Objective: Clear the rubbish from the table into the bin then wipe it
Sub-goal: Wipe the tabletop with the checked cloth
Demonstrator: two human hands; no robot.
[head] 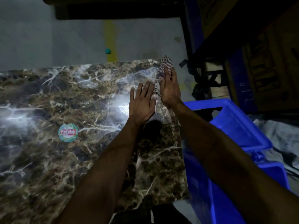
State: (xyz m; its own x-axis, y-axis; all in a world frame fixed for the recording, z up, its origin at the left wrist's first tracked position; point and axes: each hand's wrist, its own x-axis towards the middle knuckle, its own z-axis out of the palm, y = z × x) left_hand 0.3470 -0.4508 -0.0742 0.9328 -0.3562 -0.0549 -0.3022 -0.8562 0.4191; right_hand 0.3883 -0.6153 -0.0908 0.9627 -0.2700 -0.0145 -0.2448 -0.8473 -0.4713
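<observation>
- Your brown marble-patterned table top fills the left and centre of the view; a bright glare patch sits on it just left of your left hand.
- A blue plastic bin stands against the table's right edge, beside your right forearm. Its inside is too dark to judge.
- Stacked brown cardboard boxes occupy the upper right, behind the bin.
- The grey floor lies beyond the far table edge, with a yellow painted stripe running across it.
- Your left hand is spread wide, fingers straight, palm down over the table near the far right corner. Whether it presses the surface cannot be told.
- Your right hand is just beside it, fingers extended and close together, at the far right corner. Motion blur obscures the fingertips.
- A striped, reddish-and-white piece of material, badly blurred, lies at the far right corner of the table, touching or under your right fingers; what it is cannot be told, nor whether you grip it.
- A round green-and-white sticker with red lettering lies flat on the table, well apart from both hands, to their left and nearer you.
- A small teal round object rests on the floor on the yellow stripe.
</observation>
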